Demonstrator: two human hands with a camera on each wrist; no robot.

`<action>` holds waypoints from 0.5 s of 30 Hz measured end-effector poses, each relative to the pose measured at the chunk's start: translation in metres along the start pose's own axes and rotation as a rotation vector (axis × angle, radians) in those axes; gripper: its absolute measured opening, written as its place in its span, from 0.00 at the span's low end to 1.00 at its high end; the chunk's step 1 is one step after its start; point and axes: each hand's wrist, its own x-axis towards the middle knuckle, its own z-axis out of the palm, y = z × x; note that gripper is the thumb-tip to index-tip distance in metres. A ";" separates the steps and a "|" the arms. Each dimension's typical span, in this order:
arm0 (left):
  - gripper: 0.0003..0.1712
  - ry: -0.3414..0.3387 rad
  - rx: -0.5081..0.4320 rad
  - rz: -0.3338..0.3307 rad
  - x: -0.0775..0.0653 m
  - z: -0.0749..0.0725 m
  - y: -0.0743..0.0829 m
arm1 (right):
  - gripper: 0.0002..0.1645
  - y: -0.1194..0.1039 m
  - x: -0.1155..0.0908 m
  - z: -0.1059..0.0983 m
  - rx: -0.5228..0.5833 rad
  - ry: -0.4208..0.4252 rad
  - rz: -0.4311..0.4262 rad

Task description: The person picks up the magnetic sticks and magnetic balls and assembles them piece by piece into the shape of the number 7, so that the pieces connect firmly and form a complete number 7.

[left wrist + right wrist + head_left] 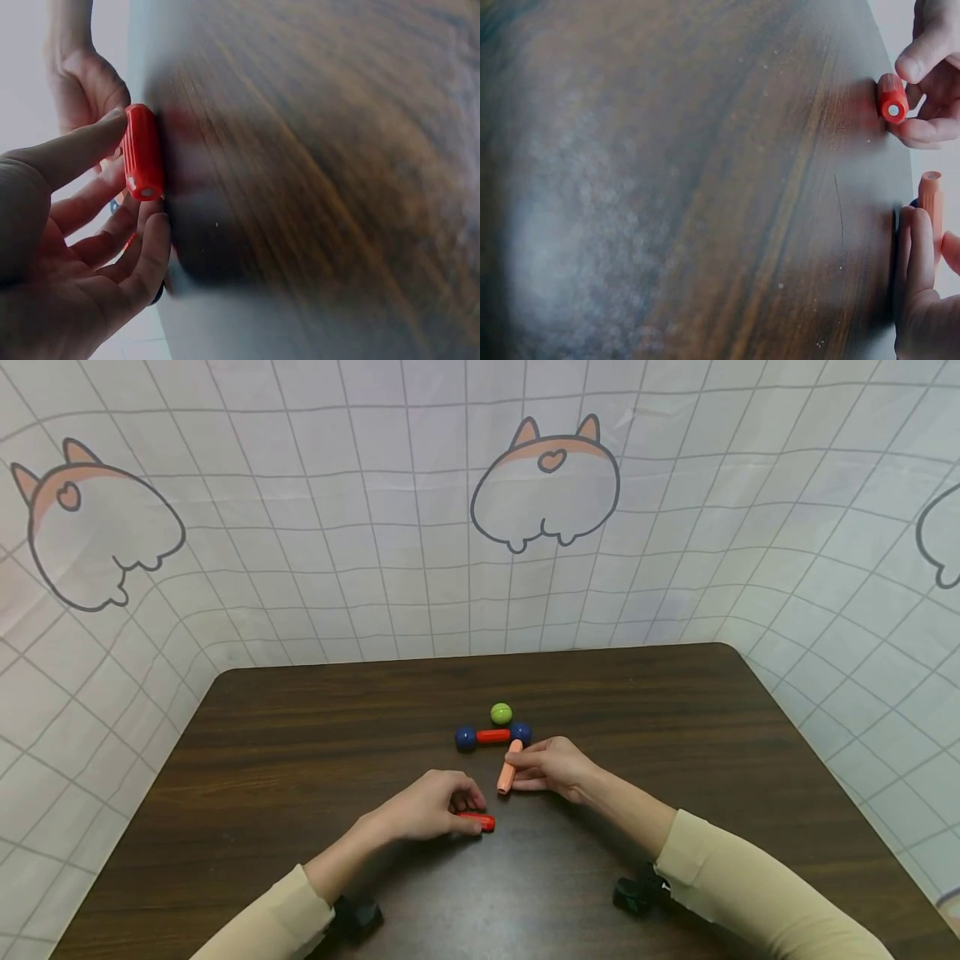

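My left hand (431,806) pinches a short red rod (482,822) between thumb and fingers, low over the table. In the left wrist view this ribbed red rod (144,154) has a pale round spot on its end, like a magnet. My right hand (558,768) holds an orange rod (507,774) between thumb and fingers, tilted, its far end overlapping a dark blue ball (521,732) in the head view. That ball sits at the right end of another red rod (492,737), with a second blue ball (466,739) at its left end.
A green ball (501,713) lies just behind the red rod with the blue balls. The dark wooden table (300,735) reaches back to a white gridded curtain (337,527) with cartoon animal prints. Dark devices (632,897) sit at both wrists.
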 end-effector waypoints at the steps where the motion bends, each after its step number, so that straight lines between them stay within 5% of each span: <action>1: 0.13 -0.003 0.003 0.001 0.000 0.000 0.000 | 0.19 0.000 0.000 0.000 0.000 0.000 0.000; 15: 0.09 -0.039 0.015 0.042 0.001 0.004 -0.001 | 0.20 0.001 0.000 0.000 -0.005 0.010 0.000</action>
